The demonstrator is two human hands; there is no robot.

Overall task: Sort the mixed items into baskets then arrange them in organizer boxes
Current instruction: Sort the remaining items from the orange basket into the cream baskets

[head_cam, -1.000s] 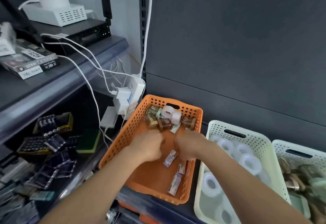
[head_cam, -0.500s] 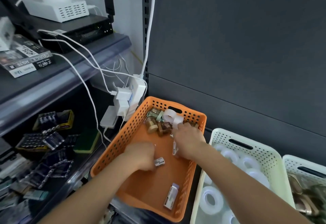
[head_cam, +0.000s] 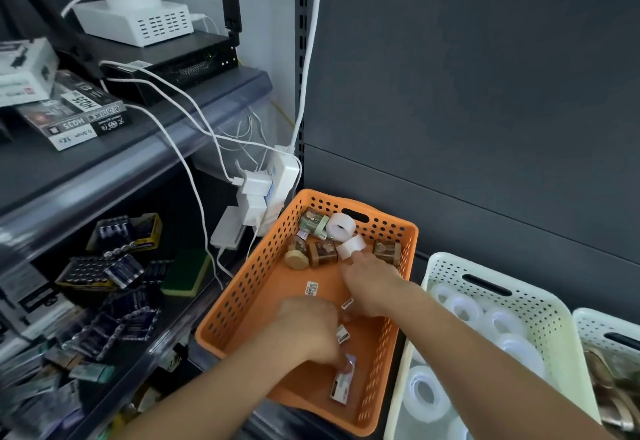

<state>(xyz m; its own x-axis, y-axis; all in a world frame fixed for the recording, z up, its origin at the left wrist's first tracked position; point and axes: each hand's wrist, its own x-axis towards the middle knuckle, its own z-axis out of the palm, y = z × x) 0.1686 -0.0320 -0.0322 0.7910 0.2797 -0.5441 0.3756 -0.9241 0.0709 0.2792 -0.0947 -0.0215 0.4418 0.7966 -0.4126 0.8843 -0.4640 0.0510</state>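
An orange perforated basket (head_cam: 256, 287) sits on the shelf. At its far end lie white tape rolls (head_cam: 341, 227) and several patterned tape rolls (head_cam: 322, 253). My left hand (head_cam: 308, 332) reaches down into the near half with curled fingers, a small packet (head_cam: 342, 334) showing at its thumb side, and its fingertips touch a flat packet (head_cam: 341, 386) on the basket floor. My right hand (head_cam: 372, 283) is in the middle of the basket, fingers curled round another small packet (head_cam: 347, 304). A loose label (head_cam: 311, 289) lies on the floor.
A white basket (head_cam: 446, 261) of clear tape rolls (head_cam: 426, 393) stands right of the orange one, and another white basket (head_cam: 588, 323) beyond it. A power strip with chargers (head_cam: 258, 193) and cables hangs at the left. Battery packs (head_cam: 104, 270) fill the lower left shelf.
My left hand has moved toward the basket's near end, down onto the flat packet. My right hand has stayed near the middle, drawn back slightly from the tape rolls.
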